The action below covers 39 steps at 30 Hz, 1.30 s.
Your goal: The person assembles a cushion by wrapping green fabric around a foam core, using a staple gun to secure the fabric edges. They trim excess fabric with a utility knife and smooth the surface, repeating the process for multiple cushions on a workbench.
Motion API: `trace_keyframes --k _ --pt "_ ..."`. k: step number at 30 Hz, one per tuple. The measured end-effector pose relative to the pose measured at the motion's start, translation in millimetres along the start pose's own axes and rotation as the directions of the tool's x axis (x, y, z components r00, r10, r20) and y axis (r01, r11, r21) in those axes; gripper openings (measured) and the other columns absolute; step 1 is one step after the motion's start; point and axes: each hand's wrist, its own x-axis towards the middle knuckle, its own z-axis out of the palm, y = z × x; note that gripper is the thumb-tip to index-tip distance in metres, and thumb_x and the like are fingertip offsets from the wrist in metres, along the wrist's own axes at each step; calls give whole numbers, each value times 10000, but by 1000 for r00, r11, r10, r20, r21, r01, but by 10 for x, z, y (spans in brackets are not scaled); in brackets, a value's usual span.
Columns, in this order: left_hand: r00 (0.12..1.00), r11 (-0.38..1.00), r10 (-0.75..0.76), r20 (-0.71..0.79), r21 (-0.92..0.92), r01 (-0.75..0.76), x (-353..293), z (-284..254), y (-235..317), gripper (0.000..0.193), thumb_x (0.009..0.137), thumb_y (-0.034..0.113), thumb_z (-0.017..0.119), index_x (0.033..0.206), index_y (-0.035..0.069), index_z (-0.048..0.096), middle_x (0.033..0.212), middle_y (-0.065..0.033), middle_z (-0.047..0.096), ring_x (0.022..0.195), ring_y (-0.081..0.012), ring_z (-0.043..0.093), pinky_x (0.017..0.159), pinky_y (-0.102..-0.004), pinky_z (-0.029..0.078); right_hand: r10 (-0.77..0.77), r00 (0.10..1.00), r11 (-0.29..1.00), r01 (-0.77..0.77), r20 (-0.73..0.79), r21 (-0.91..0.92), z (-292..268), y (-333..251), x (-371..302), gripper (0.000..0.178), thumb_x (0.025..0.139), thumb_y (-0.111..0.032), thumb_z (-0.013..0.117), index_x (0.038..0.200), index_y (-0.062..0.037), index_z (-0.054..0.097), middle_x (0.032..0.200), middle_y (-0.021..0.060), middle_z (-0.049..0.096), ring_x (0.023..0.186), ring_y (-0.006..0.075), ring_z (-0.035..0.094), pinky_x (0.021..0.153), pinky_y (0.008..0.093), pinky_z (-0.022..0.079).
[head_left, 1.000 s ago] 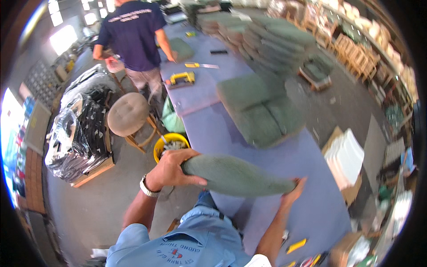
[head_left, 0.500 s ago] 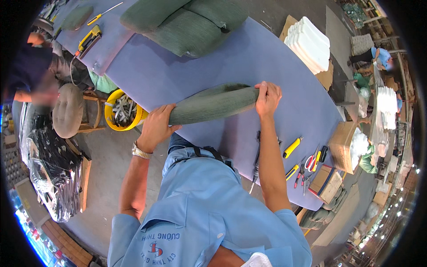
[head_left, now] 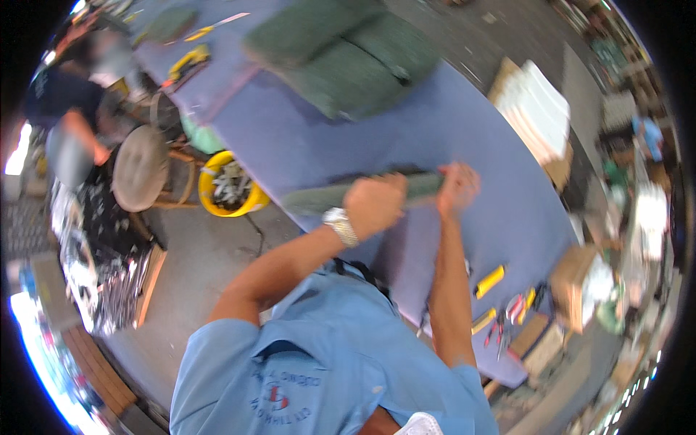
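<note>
A narrow dark green fabric cushion (head_left: 315,200) is held edge-up just above the blue-covered table, slightly blurred by motion. My left hand (head_left: 375,204), with a metal watch on its wrist, is closed on the near side of the cushion around its middle. At the cushion's right end my right hand (head_left: 458,190) grips the tip, its fingers somewhat smeared. Beyond both hands, larger dark green cushions (head_left: 326,69) lie on the table (head_left: 290,138).
A yellow bucket (head_left: 209,190) of scraps stands left of the table. Yellow-handled cutters (head_left: 490,282), pliers (head_left: 496,330) and scissors (head_left: 515,307) lie at the right. A stapler-like yellow tool (head_left: 190,61) rests far left, near a co-worker (head_left: 69,101). White foam pieces (head_left: 533,109) are stacked beyond the right edge.
My left hand has moved from the cushion's left end rightward to its middle. The cushion looks narrower and turned more on edge. The whole view has shifted.
</note>
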Motion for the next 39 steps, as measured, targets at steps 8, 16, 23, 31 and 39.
trace_keyframes --k 8,16,23,31,39 --pt "993 993 17 -115 -116 -30 -330 13 -319 694 919 554 674 1343 11 588 1182 -170 707 1041 -361 698 908 -463 550 119 986 991 -125 116 46 -27 169 11 312 1021 -181 534 826 -41 733 927 87 719 1028 307 612 926 422 466" --pt "766 522 -597 239 -610 597 -1346 -115 -1149 662 1032 589 521 1285 -4 672 1098 -197 734 1068 -330 710 907 -428 563 658 746 626 -616 99 478 -186 600 -470 449 1038 -329 567 1407 -74 584 1409 142 576 1239 272 555 1030 406 465" --pt "514 -479 -550 658 -753 451 -1637 307 -1150 740 977 474 693 1481 -22 477 1404 -234 597 1241 -392 625 950 -532 581 907 325 176 -869 267 462 -640 -193 -661 704 964 -448 655 1529 -87 441 1432 140 558 1187 300 589 896 457 518" --pt "542 -515 -550 635 -769 378 -1642 567 -1203 642 962 378 750 1403 -44 553 1289 -211 672 1121 -319 692 948 -457 585 928 315 119 -754 197 646 -812 34 -1481 646 941 -358 703 1473 -53 501 1415 145 590 1213 324 619 995 470 536" --pt "789 169 -613 -42 -982 79 -984 -288 -673 552 947 338 773 1281 -72 612 1146 -142 722 1022 -212 684 892 -378 570 814 458 -67 -536 357 841 -761 7 -1536 554 958 -340 727 1407 -58 566 1397 119 618 1224 324 616 1007 523 538"
